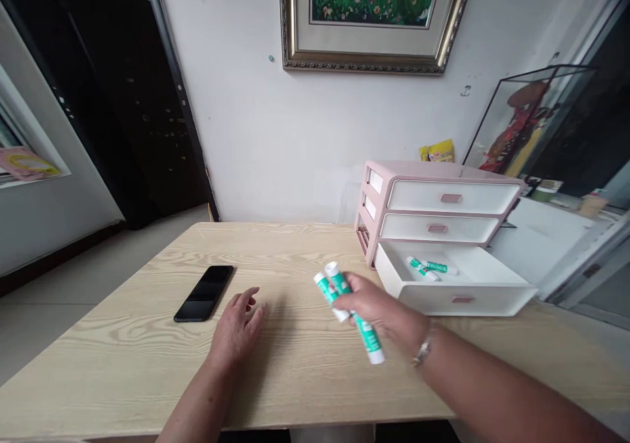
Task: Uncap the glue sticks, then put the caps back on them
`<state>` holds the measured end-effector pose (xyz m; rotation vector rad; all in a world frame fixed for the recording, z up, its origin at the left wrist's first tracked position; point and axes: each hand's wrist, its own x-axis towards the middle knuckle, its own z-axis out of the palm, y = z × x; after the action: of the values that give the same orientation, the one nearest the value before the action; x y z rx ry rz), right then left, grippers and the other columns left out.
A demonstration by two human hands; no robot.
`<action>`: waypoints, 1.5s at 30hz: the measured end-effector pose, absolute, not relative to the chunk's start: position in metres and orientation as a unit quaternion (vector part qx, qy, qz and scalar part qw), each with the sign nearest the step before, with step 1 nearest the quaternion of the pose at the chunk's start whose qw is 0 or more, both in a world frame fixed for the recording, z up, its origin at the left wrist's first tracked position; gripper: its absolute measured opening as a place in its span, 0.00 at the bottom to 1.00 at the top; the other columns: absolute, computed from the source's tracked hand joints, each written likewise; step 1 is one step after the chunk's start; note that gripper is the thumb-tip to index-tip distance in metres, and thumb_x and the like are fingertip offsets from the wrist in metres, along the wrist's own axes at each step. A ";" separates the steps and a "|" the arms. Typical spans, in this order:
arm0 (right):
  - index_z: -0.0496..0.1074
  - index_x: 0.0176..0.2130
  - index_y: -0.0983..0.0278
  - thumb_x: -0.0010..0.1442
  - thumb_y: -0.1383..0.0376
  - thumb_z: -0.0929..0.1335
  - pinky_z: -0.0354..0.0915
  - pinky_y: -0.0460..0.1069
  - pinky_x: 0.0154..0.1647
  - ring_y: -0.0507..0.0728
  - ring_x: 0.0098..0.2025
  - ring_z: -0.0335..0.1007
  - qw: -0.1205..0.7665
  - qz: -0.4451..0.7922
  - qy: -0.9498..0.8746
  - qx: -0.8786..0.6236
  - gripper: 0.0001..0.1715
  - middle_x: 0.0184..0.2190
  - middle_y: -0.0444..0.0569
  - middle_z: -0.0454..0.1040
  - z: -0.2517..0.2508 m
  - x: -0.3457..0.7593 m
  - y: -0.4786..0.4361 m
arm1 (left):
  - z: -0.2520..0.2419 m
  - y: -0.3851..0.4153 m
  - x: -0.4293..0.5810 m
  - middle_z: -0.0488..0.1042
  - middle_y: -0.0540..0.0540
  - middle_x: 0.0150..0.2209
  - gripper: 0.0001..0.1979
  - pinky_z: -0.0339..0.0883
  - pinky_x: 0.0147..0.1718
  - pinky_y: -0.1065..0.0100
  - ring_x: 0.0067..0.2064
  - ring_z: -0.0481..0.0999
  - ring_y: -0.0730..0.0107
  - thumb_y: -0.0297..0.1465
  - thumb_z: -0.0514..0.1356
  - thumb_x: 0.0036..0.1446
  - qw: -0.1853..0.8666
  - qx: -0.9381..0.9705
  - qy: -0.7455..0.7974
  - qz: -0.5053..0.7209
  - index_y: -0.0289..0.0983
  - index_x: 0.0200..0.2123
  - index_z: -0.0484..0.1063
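My right hand [378, 306] is closed around two green-and-white glue sticks, holding them over the table in front of the open drawer. The longer glue stick [368, 338] slants down past my fingers, and the shorter glue stick [325, 289] lies to its left. More green-and-white glue sticks [422, 269] rest inside the pulled-out bottom drawer [460, 300], to the right of my right hand. Nothing is in my left hand [238, 328], which is at the table with fingers loosely bent and apart. It is nearest to a black phone [204, 293].
The pink-and-white drawer unit [445, 170] stands at the table's back right, its two upper drawers closed. A yellow packet [440, 151] shows behind it. The wooden table [162, 377] meets a white wall, where a framed picture [364, 59] hangs. A glass case [522, 121] stands at right.
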<state>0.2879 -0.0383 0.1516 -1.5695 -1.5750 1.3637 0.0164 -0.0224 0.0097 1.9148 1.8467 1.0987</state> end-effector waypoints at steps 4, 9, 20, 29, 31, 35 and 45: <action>0.68 0.35 0.62 0.45 0.76 0.68 0.60 0.43 0.21 0.49 0.19 0.64 0.251 0.597 -0.466 -0.602 0.16 0.23 0.38 0.69 0.105 0.236 -0.022 | 0.007 -0.026 0.017 0.70 0.40 0.55 0.28 0.70 0.52 0.56 0.55 0.73 0.58 0.42 0.53 0.64 0.151 0.696 0.599 0.367 0.43 0.66 0.60; 0.68 0.35 0.63 0.49 0.74 0.67 0.62 0.43 0.21 0.50 0.19 0.65 0.243 0.589 -0.489 -0.595 0.11 0.21 0.40 0.68 0.073 0.199 -0.002 | 0.019 -0.032 0.025 0.63 0.38 0.64 0.36 0.59 0.62 0.50 0.65 0.64 0.52 0.41 0.60 0.61 0.141 0.765 0.538 0.326 0.44 0.69 0.54; 0.70 0.35 0.64 0.54 0.67 0.70 0.62 0.45 0.17 0.53 0.15 0.67 0.178 0.521 -0.583 -0.598 0.06 0.18 0.43 0.70 0.048 0.201 0.020 | 0.026 -0.035 0.033 0.62 0.38 0.66 0.37 0.57 0.62 0.49 0.66 0.62 0.47 0.48 0.62 0.57 0.128 0.796 0.525 0.273 0.45 0.67 0.59; 0.71 0.53 0.62 0.58 0.59 0.68 0.60 0.46 0.16 0.54 0.14 0.68 0.123 0.441 -0.676 -0.577 0.24 0.20 0.43 0.72 0.044 0.209 0.004 | 0.017 -0.032 0.033 0.55 0.32 0.69 0.42 0.60 0.64 0.50 0.69 0.58 0.49 0.38 0.66 0.53 0.169 0.785 0.499 0.325 0.39 0.69 0.55; 0.72 0.52 0.62 0.57 0.60 0.68 0.60 0.46 0.16 0.54 0.14 0.67 0.129 0.461 -0.670 -0.567 0.23 0.20 0.43 0.73 0.039 0.211 0.002 | 0.020 -0.033 0.034 0.58 0.34 0.68 0.37 0.58 0.65 0.50 0.69 0.57 0.51 0.35 0.65 0.55 0.184 0.791 0.487 0.321 0.40 0.66 0.59; 0.74 0.46 0.62 0.56 0.62 0.69 0.58 0.45 0.17 0.50 0.14 0.63 0.238 0.483 -0.595 -0.597 0.17 0.21 0.41 0.72 0.042 0.216 0.010 | 0.022 -0.037 0.034 0.63 0.38 0.66 0.36 0.55 0.66 0.47 0.70 0.55 0.51 0.26 0.61 0.51 0.182 0.803 0.478 0.307 0.41 0.65 0.61; 0.67 0.51 0.63 0.62 0.65 0.63 0.64 0.44 0.28 0.51 0.29 0.70 0.408 0.503 -0.500 -0.574 0.17 0.31 0.44 0.73 0.041 0.185 0.038 | 0.017 -0.038 0.035 0.59 0.37 0.67 0.45 0.57 0.65 0.48 0.68 0.59 0.51 0.34 0.65 0.54 0.209 0.814 0.431 0.328 0.43 0.70 0.47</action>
<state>0.1850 0.0381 0.0413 -1.4467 -1.2603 1.2684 0.0352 -0.0378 0.0169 2.2656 1.1983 0.9130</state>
